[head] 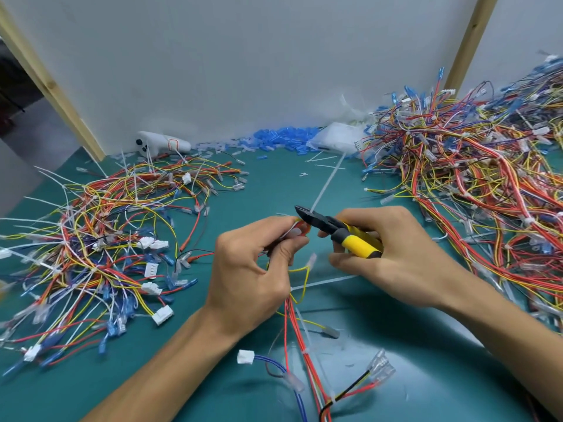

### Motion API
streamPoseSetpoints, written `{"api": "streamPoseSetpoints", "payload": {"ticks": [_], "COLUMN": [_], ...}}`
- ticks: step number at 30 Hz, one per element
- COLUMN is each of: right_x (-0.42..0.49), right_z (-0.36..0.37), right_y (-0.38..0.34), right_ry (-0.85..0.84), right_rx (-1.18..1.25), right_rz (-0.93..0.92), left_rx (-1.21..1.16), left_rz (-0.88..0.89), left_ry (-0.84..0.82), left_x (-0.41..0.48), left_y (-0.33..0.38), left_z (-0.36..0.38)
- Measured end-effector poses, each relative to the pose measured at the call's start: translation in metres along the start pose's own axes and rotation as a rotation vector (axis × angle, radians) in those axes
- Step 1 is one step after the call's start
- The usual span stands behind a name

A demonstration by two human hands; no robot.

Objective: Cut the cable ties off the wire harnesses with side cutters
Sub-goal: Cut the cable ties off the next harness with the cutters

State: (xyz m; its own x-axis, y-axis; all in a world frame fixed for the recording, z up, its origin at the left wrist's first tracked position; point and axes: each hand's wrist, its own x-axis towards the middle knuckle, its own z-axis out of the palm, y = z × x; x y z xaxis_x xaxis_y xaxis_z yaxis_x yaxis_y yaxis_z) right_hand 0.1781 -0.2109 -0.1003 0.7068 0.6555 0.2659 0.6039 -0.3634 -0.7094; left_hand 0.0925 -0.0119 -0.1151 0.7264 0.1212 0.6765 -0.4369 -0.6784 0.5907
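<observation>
My left hand (256, 266) grips a wire harness (300, 339) of red, yellow and white wires near its top, the rest trailing down toward the table's near edge. My right hand (387, 254) holds yellow-handled side cutters (341, 231). Their black jaws sit at a white cable tie (326, 185) whose long tail sticks up and away from the harness. The jaws are right beside my left fingertips. More white ties ring the harness lower down.
A pile of harnesses (100, 239) lies at the left on the green mat (274, 184). A far bigger tangled heap (472, 178) fills the right. Blue terminal sleeves (283, 138), a plastic bag (338, 138) and a white device (161, 146) line the back wall.
</observation>
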Motion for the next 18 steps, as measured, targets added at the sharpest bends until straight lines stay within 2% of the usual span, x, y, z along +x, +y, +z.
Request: {"api": "streamPoseSetpoints", "payload": {"ticks": [10, 18], "right_x": [-0.0002, -0.0006], "right_z": [-0.0034, -0.0057], "right_y": [0.0003, -0.0042], "right_ry": [0.014, -0.035], "right_rx": [-0.177, -0.082], "right_rz": [-0.06, -0.076], "left_rx": [0.138, 0.191], "left_rz": [0.101, 0.094], "left_ry": [0.068, 0.1], "left_x": [-0.0038, -0.0011], "left_y": [0.001, 0.0007], "left_z": [0.0028, 0.0012]}}
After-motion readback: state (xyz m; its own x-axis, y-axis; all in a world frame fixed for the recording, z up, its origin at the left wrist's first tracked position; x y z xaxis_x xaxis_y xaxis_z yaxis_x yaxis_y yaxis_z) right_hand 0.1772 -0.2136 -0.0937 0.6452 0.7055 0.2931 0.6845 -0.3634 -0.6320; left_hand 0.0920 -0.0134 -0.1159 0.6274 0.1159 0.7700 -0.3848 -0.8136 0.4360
